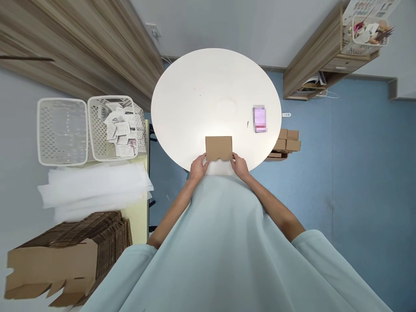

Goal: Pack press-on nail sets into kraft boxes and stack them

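Observation:
A small brown cardboard box (219, 148) lies near the front edge of the white round table (208, 86), its lid facing up and a notch in its near edge. My left hand (198, 168) grips its near left corner with the fingers at the side. At the near right corner, my right hand (239, 166) holds the box in the same way. What is inside the box is hidden.
A blurred pink phone-like thing (259, 118) lies on the table's right side. On the left side table are white baskets (91, 130), white sheets (97, 188) and flat cardboard blanks (55, 268). Brown boxes (287, 143) are stacked right of the table.

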